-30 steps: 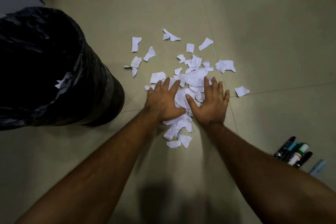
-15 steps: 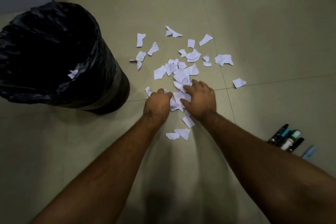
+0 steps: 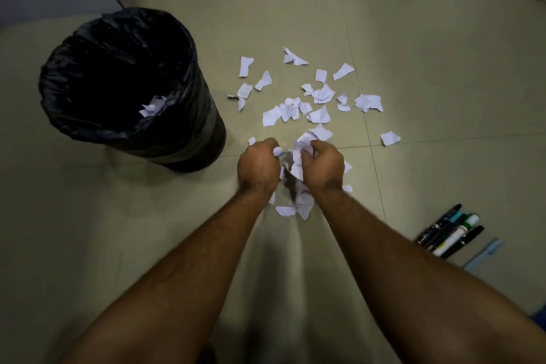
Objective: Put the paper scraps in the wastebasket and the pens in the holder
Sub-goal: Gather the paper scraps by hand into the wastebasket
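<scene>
Both hands, left hand (image 3: 258, 167) and right hand (image 3: 323, 168), fingers apparently clenched round paper scraps (image 3: 297, 161).

Two bare forearms and hands, seen from above

Both arms are uncovered from the bottom edge of the view up to the fingers: no sleeve, cuff or glove shows on either. The left hand (image 3: 257, 167) and the right hand (image 3: 324, 167) carry no ring, and neither wrist bears a watch, band or bracelet. Fine dark hair lies along both forearms, thickest near the wrists. The knuckles and tendons stand out on the backs of the hands. The fingernails are hidden from this angle. No clothing shows anywhere else.
</scene>
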Motion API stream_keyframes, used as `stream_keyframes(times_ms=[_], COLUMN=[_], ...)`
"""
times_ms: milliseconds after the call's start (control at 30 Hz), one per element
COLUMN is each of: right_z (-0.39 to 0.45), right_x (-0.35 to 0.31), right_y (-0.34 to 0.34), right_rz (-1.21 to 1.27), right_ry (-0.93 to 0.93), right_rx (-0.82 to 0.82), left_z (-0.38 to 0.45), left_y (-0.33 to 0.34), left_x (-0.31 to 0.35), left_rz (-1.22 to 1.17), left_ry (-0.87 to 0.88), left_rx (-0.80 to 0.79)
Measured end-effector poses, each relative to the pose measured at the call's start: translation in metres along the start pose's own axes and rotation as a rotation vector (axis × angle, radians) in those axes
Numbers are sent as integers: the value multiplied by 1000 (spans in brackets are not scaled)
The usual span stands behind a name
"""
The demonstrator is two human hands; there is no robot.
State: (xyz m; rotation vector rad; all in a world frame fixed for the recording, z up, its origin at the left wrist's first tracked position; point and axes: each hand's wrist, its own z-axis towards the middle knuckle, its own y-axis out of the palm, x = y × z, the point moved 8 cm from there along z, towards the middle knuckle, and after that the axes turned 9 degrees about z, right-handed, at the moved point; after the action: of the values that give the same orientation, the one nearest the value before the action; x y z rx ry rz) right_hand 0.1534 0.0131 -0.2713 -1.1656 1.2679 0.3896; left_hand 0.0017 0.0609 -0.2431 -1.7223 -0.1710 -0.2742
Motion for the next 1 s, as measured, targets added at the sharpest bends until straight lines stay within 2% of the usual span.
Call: stream_keyframes(times_ms=[167, 367, 500, 667, 767, 867, 933, 1000], right_z=[-15, -31, -33, -48, -47, -47, -39, -31], right_x=[-58, -150, -228, -292, -303, -307, -305, -304], right_y=[-23, -37, -9, 46, 80, 104, 107, 103], right_rz=[151, 339, 462, 401, 235, 14, -24, 2], right_ry=[57, -11, -96, -177, -179, -156, -100, -50], right_rx=[98, 167, 56, -151, -302, -490, -514, -474], left_z=[-8, -14, -13, -8, 3, 17, 25, 26], left_y=[-71, -174, -242, -294, -298, -287, -273, -265], left_x=[14, 33, -1, -65, -101, -123, -123, -117], left_rz=[-66, -227, -343, -273, -195, -131, -45, 41], left_ry=[-27, 13, -87, -243, -325, -337, -299, -254], left_rx=[96, 227, 390, 472, 422, 282, 135, 70])
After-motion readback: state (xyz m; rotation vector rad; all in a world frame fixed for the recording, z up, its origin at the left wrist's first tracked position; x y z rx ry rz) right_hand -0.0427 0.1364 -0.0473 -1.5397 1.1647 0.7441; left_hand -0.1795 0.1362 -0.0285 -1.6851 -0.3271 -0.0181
